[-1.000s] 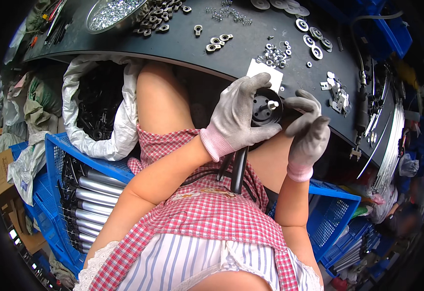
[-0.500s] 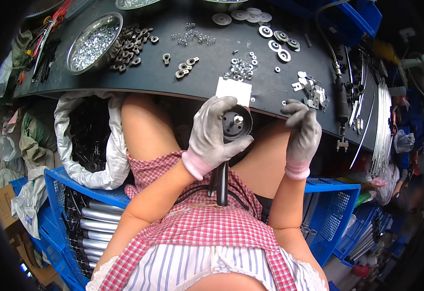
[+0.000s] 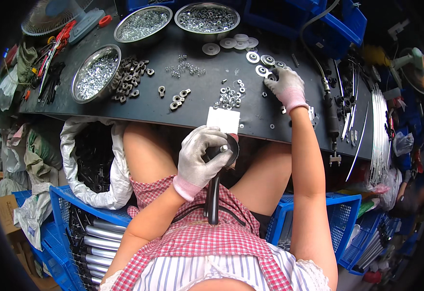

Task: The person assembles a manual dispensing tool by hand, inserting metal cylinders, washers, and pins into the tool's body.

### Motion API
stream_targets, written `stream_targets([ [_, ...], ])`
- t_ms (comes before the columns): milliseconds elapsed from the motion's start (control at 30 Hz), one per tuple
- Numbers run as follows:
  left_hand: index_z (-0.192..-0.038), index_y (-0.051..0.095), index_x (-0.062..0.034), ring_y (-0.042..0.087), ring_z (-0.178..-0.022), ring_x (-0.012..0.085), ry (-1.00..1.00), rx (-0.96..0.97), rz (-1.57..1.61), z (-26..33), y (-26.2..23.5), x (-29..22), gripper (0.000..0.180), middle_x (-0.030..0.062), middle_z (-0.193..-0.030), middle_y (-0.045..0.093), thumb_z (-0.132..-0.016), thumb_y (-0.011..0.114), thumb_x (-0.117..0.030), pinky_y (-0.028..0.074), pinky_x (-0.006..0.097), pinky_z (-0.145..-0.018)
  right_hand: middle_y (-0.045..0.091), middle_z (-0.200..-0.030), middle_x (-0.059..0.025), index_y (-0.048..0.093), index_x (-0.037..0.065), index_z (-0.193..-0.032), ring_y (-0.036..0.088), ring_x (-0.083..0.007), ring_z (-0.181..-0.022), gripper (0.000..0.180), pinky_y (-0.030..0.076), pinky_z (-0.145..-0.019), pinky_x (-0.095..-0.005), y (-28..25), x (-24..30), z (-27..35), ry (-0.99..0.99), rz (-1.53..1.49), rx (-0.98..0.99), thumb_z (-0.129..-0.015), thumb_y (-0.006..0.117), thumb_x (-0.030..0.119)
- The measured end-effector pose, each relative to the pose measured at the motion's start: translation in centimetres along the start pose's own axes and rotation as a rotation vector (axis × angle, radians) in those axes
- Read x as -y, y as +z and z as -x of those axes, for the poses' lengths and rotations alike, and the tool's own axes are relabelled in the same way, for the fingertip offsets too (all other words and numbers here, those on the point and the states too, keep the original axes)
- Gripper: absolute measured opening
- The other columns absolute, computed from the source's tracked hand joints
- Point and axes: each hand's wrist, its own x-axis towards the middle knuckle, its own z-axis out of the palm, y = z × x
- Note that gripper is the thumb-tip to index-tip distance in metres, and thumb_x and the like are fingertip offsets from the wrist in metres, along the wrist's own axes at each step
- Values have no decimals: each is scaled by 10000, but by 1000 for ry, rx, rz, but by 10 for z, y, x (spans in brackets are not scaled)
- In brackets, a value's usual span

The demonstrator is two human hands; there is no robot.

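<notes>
My left hand is closed around a black round part from which a short bright metal stud sticks up. A black tube runs down below it over my lap. My right hand has reached out over the bench, its fingers curled down onto a metal disc washer that they partly hide. More disc washers lie just beyond its fingertips. A white card lies at the bench edge by my left hand, with small nuts behind it.
Steel bowls of small hardware stand at the left and back. Dark metal fittings lie beside one. A hanging power tool and thin rods are at the right. Blue crates flank my legs.
My right hand has moved from the bench edge forward to the disc washers. My left hand keeps its hold, and the black part is tilted. More of the far bench shows.
</notes>
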Motion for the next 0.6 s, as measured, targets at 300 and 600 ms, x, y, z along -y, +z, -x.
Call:
stream_targets([
  [300,-822,600,-63,650,-909,303,69,-36,45,1,7,4,201,86,-831,669,-684,744,-92,466,424,-911,677,-1013,-162,662,76,-1136,656,-300,-956,397,498,-844,-387,1,-22,12,-68,-132,-111,-793,657,276],
  [600,-925,585,-57,635,-904,316,72,-78,37,4,8,12,373,121,-949,648,-631,783,-173,474,417,-863,655,-980,-94,648,-26,-1121,629,-140,-864,415,510,-788,-275,-77,49,126,-621,-977,352,-707,617,-16],
])
